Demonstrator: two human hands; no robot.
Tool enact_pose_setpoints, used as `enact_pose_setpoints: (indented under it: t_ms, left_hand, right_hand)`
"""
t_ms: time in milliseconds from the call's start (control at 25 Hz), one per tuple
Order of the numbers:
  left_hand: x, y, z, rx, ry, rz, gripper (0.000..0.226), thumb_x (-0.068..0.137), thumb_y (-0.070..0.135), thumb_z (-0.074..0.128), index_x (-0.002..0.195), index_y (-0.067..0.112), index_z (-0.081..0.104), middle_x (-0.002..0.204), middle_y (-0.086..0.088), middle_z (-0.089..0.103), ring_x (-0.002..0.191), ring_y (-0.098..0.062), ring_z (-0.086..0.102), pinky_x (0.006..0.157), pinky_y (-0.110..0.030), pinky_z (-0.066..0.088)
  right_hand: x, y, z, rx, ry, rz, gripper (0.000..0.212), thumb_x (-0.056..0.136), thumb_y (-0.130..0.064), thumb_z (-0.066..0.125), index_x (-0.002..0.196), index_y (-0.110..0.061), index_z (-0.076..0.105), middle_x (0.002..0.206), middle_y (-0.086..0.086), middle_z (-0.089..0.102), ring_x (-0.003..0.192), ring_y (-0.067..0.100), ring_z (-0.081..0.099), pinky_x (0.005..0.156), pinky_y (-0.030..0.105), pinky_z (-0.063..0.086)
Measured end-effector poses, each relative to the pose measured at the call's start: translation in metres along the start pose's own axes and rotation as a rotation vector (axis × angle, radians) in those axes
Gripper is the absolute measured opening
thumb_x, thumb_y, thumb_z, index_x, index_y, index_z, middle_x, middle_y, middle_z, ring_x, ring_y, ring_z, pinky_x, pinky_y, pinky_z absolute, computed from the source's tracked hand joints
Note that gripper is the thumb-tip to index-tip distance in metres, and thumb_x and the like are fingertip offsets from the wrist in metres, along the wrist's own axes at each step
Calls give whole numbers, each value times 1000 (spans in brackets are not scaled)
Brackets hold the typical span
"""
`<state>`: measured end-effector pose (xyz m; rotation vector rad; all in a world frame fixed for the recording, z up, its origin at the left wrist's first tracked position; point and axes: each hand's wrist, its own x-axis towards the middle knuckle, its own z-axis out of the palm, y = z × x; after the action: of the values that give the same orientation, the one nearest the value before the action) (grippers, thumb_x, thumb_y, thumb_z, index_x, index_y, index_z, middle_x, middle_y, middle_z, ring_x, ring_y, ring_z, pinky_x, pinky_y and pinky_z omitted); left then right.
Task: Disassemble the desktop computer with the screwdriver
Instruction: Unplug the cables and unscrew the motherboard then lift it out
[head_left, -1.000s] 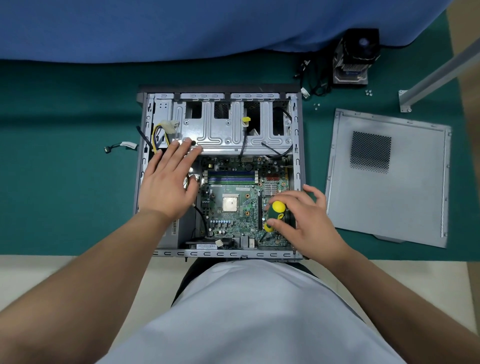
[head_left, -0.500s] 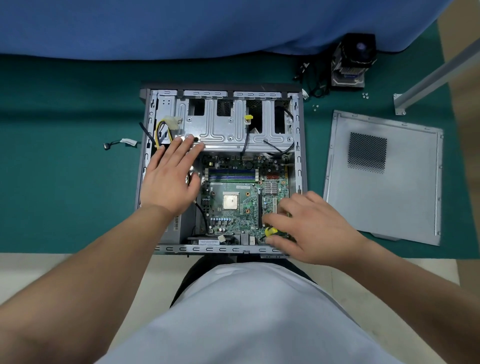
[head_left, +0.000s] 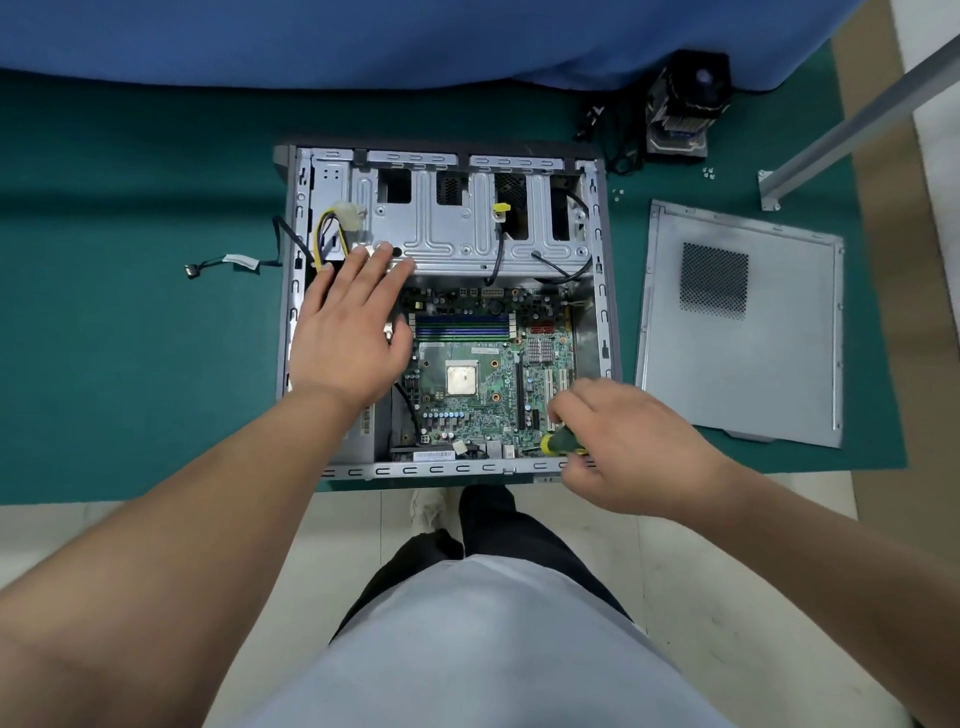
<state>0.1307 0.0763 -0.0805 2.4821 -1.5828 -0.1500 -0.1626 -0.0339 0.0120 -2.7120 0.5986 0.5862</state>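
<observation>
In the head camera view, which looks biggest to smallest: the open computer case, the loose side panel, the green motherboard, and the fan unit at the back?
1. Computer case
2. Side panel
3. Motherboard, partly hidden by both hands
4. Fan unit, though it lies farther from the camera, so it may look smaller than it is.

A dark green table mat (head_left: 130, 364) filled the frame's middle, blue cloth (head_left: 363, 36) draped along the top, and pale tiled floor (head_left: 727, 597) lay below me.
</observation>
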Motion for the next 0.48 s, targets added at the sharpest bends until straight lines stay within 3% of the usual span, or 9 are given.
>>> enact_pose_setpoints:
  t_ms: [80,200,240,320,400,480]
  left_hand:
    - [0,0,0,10,-1,4,65,96,41,36,160,31,30,168,3,28,157,-19,20,128,-44,12]
    - [2,-1,-1,12,-2,5,65,95,41,36,159,31,31,168,3,28,157,-19,20,128,-44,12]
    - [2,-1,-1,14,-2,5,65,95,41,36,159,31,31,168,3,28,157,-19,19,128,-44,12]
    - [1,0,-1,15,0,6,65,95,41,36,159,32,31,168,3,29,157,-19,20,128,-44,12]
    - [1,0,1,15,7,9,65,95,41,37,159,32,31,167,3,30,156,-19,21,128,-44,12]
    - [1,-1,2,19,13,10,65,95,41,37,159,33,30,167,4,31,156,-19,22,128,-44,13]
  right_hand:
    - [1,-2,-1,107,-15,71,33,91,-46,41,115,-24,44,102,-4,49,90,21,50,79,38,48]
    - [4,-2,2,215,2,122,22,103,-44,37,111,-24,42,104,-2,49,79,19,52,70,39,48]
    - [4,-1,3,248,-22,74,16,102,-36,42,113,-24,44,108,-4,48,84,16,50,74,35,46]
    - [2,1,4,348,-63,5,27,93,-26,52,119,-27,48,112,-13,41,100,11,43,85,27,39]
    - [0,-2,5,396,-47,100,30,95,-43,53,122,-30,47,110,-14,40,102,13,46,85,29,42]
    - [0,-8,9,238,15,217,39,100,-64,34,113,-28,43,98,-10,44,82,16,50,68,35,46]
